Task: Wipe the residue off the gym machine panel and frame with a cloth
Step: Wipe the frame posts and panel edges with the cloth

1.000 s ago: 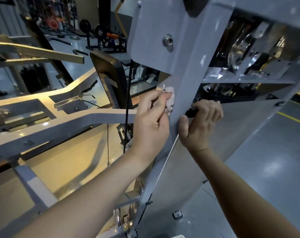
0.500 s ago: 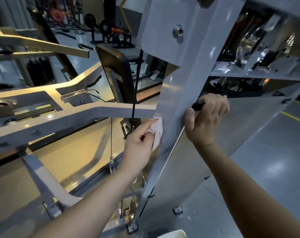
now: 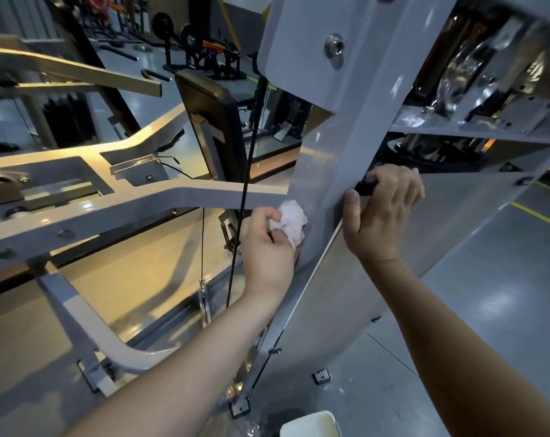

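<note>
A grey upright frame post (image 3: 340, 146) of the gym machine slants through the middle of the view, with a pale side panel (image 3: 393, 272) joined to its right. My left hand (image 3: 267, 247) grips a bunched white cloth (image 3: 292, 220) and presses it against the post's left face, just below where a grey cross arm (image 3: 141, 206) meets it. My right hand (image 3: 381, 212) is curled around a small black tool or handle (image 3: 366, 186) at the post's right edge, thumb lying along the panel seam. White specks dot the post higher up.
A black cable (image 3: 245, 190) hangs just left of my left hand. A black padded backrest (image 3: 210, 121) stands behind it. Pulleys and chrome parts (image 3: 462, 67) fill the upper right. A white container's rim (image 3: 310, 424) shows at the bottom; grey floor with a yellow line lies to the right.
My left hand has slid the cloth down the post, from near the plate's lower edge to just below the cross arm. My right hand has kept its grip on the black object.
</note>
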A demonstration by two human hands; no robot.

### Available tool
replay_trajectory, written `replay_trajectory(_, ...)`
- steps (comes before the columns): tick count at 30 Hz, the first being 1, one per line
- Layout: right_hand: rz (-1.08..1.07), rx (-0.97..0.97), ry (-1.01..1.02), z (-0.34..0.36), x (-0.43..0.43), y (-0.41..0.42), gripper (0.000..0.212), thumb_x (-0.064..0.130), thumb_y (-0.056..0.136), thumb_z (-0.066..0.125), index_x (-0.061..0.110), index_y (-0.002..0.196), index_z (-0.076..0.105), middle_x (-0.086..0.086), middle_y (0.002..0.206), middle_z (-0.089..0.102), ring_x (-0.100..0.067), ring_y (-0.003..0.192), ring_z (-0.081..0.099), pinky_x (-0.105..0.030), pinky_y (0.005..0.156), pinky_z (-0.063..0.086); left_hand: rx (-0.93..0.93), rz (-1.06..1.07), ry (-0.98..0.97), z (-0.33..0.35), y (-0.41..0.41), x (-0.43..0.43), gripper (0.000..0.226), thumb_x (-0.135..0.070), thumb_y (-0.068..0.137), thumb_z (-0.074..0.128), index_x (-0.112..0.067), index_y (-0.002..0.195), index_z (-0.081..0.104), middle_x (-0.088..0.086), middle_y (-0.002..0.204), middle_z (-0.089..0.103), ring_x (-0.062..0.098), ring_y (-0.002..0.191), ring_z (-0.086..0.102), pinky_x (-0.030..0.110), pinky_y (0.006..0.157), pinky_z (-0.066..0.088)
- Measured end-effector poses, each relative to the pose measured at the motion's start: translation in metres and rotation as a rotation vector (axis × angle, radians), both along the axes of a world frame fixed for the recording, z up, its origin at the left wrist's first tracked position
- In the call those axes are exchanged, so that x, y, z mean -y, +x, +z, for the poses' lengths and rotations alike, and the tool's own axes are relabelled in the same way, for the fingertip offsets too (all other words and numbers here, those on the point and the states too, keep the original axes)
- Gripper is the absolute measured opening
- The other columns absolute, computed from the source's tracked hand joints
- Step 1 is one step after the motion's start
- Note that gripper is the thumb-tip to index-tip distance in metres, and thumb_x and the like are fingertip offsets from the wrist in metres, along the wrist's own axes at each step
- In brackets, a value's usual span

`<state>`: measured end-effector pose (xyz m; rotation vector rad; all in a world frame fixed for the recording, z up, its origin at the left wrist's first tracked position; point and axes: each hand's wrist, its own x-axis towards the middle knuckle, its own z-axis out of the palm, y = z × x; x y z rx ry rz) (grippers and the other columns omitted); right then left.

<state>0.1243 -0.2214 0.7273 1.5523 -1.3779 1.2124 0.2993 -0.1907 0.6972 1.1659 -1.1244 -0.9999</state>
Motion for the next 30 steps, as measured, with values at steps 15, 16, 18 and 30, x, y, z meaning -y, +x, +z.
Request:
replay_trajectory(15,0.007,-0.001,-0.01,-0.001,0.001,0.0,0.031,0.04,0.097,0.041,0.01,0.105,0.046,-0.016,0.102,0.055,-0.037,0.105,0.049,-0.045,0.116,0.025,0.105,-0.067,-0.317,0.029,0.002,-0.006,0.04,-0.02,0.102,0.056,-0.027,0.142,0.052,-0.006,0.133,0.058,0.009,0.125,0.055,0.038,0.106,0.049)
replay_trajectory(16,0.005,0.001,-0.007,-0.001,0.002,0.0,0.032,0.041,0.097,0.041,0.01,0.105,0.046,-0.016,0.101,0.055,-0.037,0.105,0.049,-0.046,0.115,0.026,0.109,-0.045,-0.362,0.041,0.002,-0.004,0.04,-0.02,0.104,0.054,-0.024,0.144,0.053,-0.006,0.136,0.056,0.007,0.128,0.053,0.035,0.108,0.047)
replay_trajectory(18,0.0,0.004,-0.011,-0.001,0.002,0.001,0.032,0.041,0.097,0.04,0.011,0.105,0.045,-0.016,0.101,0.055,-0.037,0.105,0.049,-0.047,0.114,0.027,0.106,-0.005,-0.418,0.066,-0.003,0.003,0.038,-0.021,0.107,0.052,-0.019,0.145,0.055,-0.006,0.137,0.053,0.002,0.128,0.051,0.025,0.109,0.043)
replay_trajectory(30,0.008,0.055,-0.074,-0.002,0.006,0.006,0.03,0.039,0.094,0.04,0.011,0.103,0.045,-0.016,0.099,0.055,-0.036,0.104,0.049,-0.053,0.111,0.031,0.188,-0.053,-0.552,0.055,-0.009,0.023,0.036,-0.006,0.102,0.056,-0.008,0.137,0.063,0.003,0.138,0.059,0.012,0.133,0.053,0.026,0.115,0.041)
